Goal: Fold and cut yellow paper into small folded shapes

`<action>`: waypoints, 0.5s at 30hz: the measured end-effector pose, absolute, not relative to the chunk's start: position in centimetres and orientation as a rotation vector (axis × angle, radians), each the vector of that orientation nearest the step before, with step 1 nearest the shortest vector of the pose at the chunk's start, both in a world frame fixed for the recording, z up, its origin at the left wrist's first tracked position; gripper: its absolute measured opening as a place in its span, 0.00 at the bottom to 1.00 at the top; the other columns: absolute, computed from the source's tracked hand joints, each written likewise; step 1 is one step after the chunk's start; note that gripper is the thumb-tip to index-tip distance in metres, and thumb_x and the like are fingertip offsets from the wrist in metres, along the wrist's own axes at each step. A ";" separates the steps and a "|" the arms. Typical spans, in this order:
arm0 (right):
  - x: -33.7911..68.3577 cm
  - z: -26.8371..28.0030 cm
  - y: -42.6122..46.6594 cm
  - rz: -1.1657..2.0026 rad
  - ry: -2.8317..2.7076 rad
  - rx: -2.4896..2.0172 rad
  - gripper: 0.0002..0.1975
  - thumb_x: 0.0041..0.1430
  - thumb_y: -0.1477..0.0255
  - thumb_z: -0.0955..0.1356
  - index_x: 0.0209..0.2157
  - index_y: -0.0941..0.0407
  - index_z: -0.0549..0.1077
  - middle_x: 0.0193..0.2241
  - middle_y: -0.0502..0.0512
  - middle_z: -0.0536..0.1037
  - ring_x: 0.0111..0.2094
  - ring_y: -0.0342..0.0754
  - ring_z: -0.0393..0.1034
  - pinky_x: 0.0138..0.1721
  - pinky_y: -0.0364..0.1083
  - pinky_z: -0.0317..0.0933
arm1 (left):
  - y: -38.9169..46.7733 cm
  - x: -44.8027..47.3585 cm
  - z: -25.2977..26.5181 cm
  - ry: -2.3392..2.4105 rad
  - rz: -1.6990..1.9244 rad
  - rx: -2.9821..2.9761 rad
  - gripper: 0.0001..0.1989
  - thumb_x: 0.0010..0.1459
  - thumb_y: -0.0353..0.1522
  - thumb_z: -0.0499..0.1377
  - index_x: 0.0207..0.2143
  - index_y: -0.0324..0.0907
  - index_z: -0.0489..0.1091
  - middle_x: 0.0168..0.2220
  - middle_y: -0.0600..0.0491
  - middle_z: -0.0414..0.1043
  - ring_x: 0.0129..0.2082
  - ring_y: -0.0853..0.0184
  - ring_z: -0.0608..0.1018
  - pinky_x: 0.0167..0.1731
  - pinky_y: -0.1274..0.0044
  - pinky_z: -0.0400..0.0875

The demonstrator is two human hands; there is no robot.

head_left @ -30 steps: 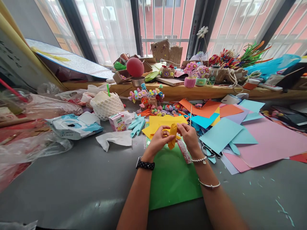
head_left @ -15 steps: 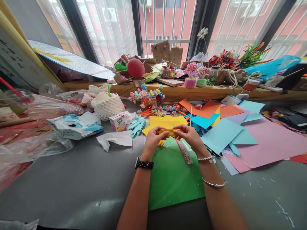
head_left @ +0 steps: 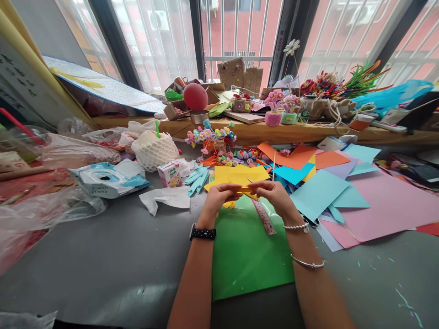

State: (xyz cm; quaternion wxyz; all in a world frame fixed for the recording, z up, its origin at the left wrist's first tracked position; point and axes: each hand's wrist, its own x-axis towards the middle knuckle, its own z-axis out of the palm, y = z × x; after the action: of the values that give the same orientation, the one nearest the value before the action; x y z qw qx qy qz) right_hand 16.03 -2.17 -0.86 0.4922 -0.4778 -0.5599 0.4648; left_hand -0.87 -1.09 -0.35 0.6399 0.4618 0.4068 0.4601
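Observation:
Between my two hands is a small folded strip of yellow paper (head_left: pixel 246 189), pinched near its ends. My left hand (head_left: pixel 222 197) closes thumb and fingers on its left end; my right hand (head_left: pixel 270 195) grips the right end. Much of the strip is hidden by my fingers. Below lies a green sheet (head_left: pixel 252 260) on the grey table. A patterned ruler (head_left: pixel 265 217) rests on the green sheet under my right hand. Behind the hands is a larger yellow sheet (head_left: pixel 240 173). Small yellow folded pieces (head_left: pixel 229 205) lie beside my left hand.
Light blue folded strips (head_left: pixel 197 178), a tissue (head_left: pixel 164 198), a small pink box (head_left: pixel 169 174) and a wet-wipe pack (head_left: pixel 109 178) lie to the left. Blue sheets (head_left: pixel 318 194) and a pink sheet (head_left: pixel 394 205) spread rightward. A flower basket (head_left: pixel 212 141) stands behind.
My fingers have drawn in along the yellow strip, straightening and pressing it, so less of it shows. The whole view has shifted very slightly.

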 end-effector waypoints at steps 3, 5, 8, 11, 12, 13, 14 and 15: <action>16.0 -0.8 -2.2 1.103 -1.349 -1.179 0.12 0.40 0.76 0.63 0.29 0.58 0.75 0.24 0.53 0.77 0.27 0.44 0.69 0.29 0.44 0.61 | -1.0 -0.9 -0.4 0.911 1.021 1.091 0.16 0.39 0.29 0.62 0.35 0.38 0.70 0.27 0.51 0.74 0.26 0.70 0.76 0.32 0.77 0.69; 16.0 -0.8 -2.2 1.091 -1.347 -1.176 0.12 0.40 0.76 0.63 0.28 0.58 0.76 0.24 0.53 0.77 0.27 0.44 0.69 0.29 0.44 0.61 | -0.9 -0.8 -0.6 0.904 1.003 1.122 0.18 0.39 0.31 0.63 0.37 0.38 0.69 0.28 0.50 0.74 0.28 0.69 0.76 0.33 0.77 0.69; 15.9 -0.9 -2.2 1.079 -1.389 -1.168 0.11 0.41 0.77 0.63 0.28 0.58 0.76 0.24 0.53 0.76 0.27 0.44 0.68 0.28 0.43 0.60 | -0.9 -0.5 -0.8 0.937 1.004 1.121 0.13 0.40 0.35 0.63 0.29 0.36 0.69 0.26 0.50 0.73 0.27 0.69 0.76 0.34 0.76 0.69; 15.9 -0.9 -2.2 1.062 -1.459 -1.167 0.11 0.41 0.76 0.64 0.29 0.58 0.75 0.24 0.53 0.76 0.27 0.44 0.68 0.27 0.43 0.60 | -0.9 -0.3 -0.8 0.966 1.007 1.095 0.12 0.39 0.35 0.63 0.26 0.36 0.69 0.24 0.51 0.73 0.26 0.69 0.76 0.34 0.75 0.70; 15.8 -0.9 -2.2 1.062 -1.477 -1.166 0.10 0.42 0.75 0.65 0.29 0.59 0.75 0.25 0.54 0.76 0.27 0.44 0.68 0.27 0.43 0.60 | -1.0 -0.3 -0.8 0.969 1.009 1.092 0.13 0.38 0.34 0.63 0.27 0.36 0.69 0.24 0.52 0.73 0.26 0.69 0.76 0.34 0.75 0.70; 15.8 -0.8 -2.3 1.064 -1.488 -1.168 0.10 0.42 0.74 0.65 0.30 0.59 0.75 0.26 0.55 0.76 0.28 0.44 0.68 0.27 0.43 0.60 | -1.0 -0.3 -0.8 0.970 1.011 1.091 0.13 0.38 0.33 0.64 0.27 0.35 0.69 0.24 0.51 0.73 0.26 0.69 0.76 0.35 0.74 0.70; 15.7 -0.7 -2.4 1.065 -1.493 -1.173 0.11 0.43 0.72 0.66 0.31 0.59 0.75 0.26 0.55 0.76 0.28 0.45 0.68 0.27 0.43 0.60 | -1.1 -0.4 -0.7 0.966 1.014 1.095 0.13 0.38 0.33 0.64 0.27 0.35 0.69 0.24 0.51 0.73 0.26 0.69 0.76 0.35 0.74 0.70; 15.7 -0.6 -2.4 1.068 -1.495 -1.179 0.11 0.44 0.70 0.66 0.31 0.59 0.75 0.27 0.56 0.76 0.29 0.45 0.68 0.27 0.43 0.60 | -1.1 -0.4 -0.7 0.960 1.018 1.099 0.13 0.38 0.33 0.63 0.28 0.35 0.69 0.25 0.51 0.73 0.27 0.69 0.76 0.36 0.74 0.69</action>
State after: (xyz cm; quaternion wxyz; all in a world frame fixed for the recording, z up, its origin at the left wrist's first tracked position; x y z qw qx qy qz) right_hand 15.67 -2.43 -0.56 0.4612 -0.4792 -0.6078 0.4339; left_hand -0.42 -1.08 -0.67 0.6297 0.4796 0.4193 0.4445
